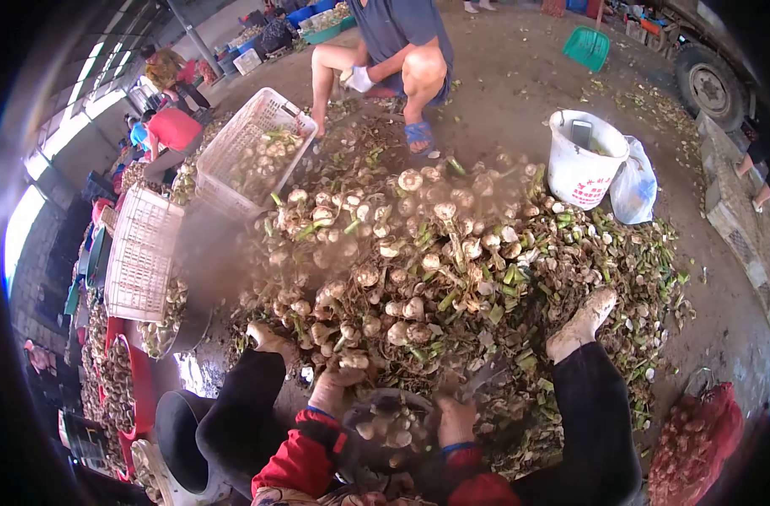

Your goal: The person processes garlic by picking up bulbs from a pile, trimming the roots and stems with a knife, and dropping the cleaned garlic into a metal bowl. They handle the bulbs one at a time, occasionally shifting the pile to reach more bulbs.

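Observation:
My left hand [329, 393] is closed on a garlic bulb [353, 360] at the near edge of a large heap of garlic [414, 310] with stalks and roots. My right hand [458, 420] is closed, its fingers curled. A blurred grey, blade-like shape [484, 377] lies just beyond it, and I cannot make out what it is. Between my hands stands a dark bucket [354, 415] with trimmed garlic bulbs [393, 432] inside. Cut stalks and leaves [528, 430] cover the ground to the right.
A white crate [220, 190] holding garlic and another white crate [144, 253] stand at left. Beyond the heap sits a person [402, 63] wearing a glove. A white bucket [583, 169], plastic bag [633, 190] and red net sack [697, 447] are at right.

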The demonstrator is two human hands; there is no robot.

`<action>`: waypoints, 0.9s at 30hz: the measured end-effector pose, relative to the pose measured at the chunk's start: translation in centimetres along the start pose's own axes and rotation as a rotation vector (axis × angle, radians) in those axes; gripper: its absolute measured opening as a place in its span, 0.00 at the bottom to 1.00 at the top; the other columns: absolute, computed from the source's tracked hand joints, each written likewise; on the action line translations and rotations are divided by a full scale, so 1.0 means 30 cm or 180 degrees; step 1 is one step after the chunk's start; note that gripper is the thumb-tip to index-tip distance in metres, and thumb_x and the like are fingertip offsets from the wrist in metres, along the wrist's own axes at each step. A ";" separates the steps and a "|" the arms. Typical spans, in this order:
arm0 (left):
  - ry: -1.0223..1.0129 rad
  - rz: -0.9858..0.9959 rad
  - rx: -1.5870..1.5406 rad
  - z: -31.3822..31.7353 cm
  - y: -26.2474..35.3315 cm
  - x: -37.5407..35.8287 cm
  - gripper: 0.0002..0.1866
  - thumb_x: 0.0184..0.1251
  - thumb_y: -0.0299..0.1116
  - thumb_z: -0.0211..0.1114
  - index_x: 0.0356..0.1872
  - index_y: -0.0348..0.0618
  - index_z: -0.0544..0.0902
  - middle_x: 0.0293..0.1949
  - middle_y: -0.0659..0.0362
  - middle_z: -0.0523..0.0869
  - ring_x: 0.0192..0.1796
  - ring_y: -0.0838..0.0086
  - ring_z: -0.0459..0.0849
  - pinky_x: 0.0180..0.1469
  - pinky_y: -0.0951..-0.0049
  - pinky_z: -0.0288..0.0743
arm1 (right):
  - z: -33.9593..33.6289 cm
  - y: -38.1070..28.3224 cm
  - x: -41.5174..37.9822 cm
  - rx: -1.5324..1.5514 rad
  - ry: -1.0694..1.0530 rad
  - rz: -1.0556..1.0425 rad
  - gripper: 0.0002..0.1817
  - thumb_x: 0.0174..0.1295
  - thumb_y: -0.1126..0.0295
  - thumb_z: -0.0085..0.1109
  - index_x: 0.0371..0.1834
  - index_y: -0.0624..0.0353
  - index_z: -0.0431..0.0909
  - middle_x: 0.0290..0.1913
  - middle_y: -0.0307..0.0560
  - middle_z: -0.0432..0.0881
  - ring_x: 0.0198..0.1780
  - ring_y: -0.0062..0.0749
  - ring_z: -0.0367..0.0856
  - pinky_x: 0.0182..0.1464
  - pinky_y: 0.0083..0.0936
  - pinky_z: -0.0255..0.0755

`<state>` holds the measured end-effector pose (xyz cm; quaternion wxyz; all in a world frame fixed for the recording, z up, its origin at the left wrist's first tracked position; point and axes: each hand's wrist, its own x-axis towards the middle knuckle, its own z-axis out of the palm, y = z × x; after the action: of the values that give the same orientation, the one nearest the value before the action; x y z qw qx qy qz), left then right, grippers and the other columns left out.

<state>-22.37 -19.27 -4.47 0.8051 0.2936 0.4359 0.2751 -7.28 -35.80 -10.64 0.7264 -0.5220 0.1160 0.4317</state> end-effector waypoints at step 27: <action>-0.0570 -0.0427 0.0344 0.128 -0.064 -0.461 0.29 0.68 0.56 0.48 0.57 0.42 0.71 0.47 0.47 0.81 0.48 0.55 0.82 0.50 0.50 0.77 | 0.045 -0.104 -0.367 -0.4969 -0.1787 -0.1943 0.16 0.45 0.72 0.61 0.42 0.55 0.79 0.43 0.54 0.77 0.48 0.51 0.76 0.51 0.38 0.71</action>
<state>-25.16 -31.13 3.34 0.8404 0.3301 0.3951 0.1694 -11.94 -40.47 -1.20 0.2479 -0.7521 -0.5389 0.2873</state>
